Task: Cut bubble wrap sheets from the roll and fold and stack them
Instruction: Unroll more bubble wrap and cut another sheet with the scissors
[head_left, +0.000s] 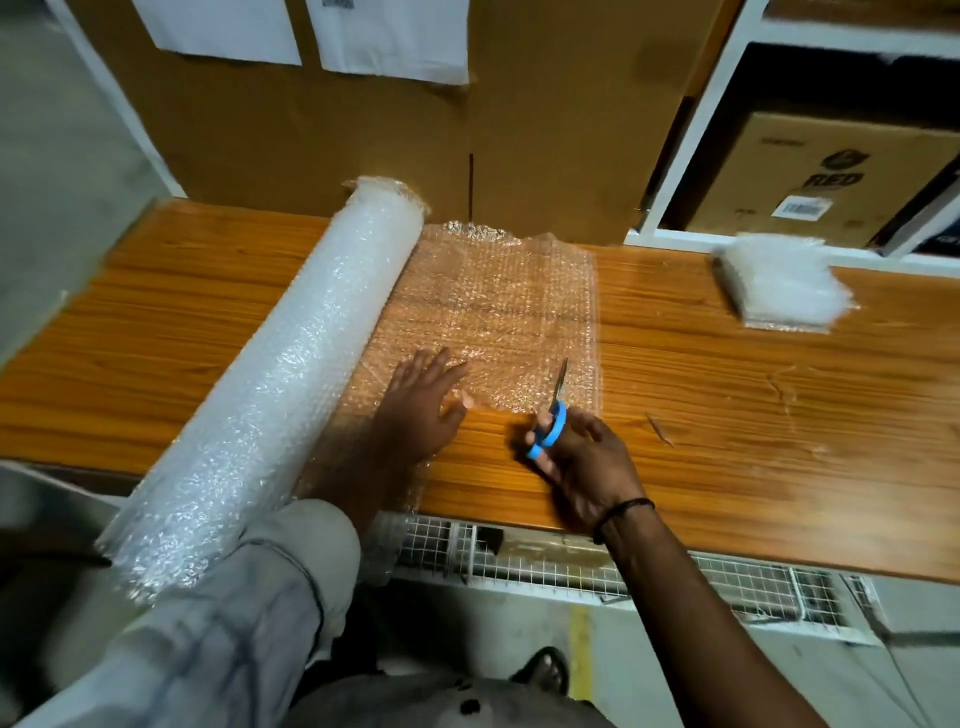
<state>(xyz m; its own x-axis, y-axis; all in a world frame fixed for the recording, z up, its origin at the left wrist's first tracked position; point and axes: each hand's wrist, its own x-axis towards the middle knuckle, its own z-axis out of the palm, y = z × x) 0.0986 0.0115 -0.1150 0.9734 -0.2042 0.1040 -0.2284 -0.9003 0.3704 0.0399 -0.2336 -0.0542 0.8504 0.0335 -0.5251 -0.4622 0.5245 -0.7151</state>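
Our left hand (426, 400) lies flat on the unrolled sheet (498, 312), fingers (441, 364) straight and spread, holding nothing; we judge it is there to pin the slippery wrap so it does not creep under the blades. Our right hand (587, 467) grips the scissors (551, 426), fingers curled through the blue loops; the blades point away from us and lie over the near right part of the sheet; whether they are parted or closed we cannot tell, as they look like one thin line.

The roll (291, 374) lies slantwise across the desk (727, 415), its near end hanging over the front edge beside our sleeve; the sheet runs from it to the right, attached along the roll's length; the roll's weight anchors that side while our palm anchors the middle. Beside the roll the wrap reaches the desk's front edge; right of our left hand its near edge stops short of it; we cannot say why.

A stack (779, 280) of folded sheets sits well apart at the far right, near the shelf (691, 156) that holds a cardboard box (831, 182); it keeps finished pieces out of the cutting area.

We judge that the cut is at its start, and that folding and stacking of this piece are not yet done; the next move calls for a straight run away from us, with the wrap held taut.
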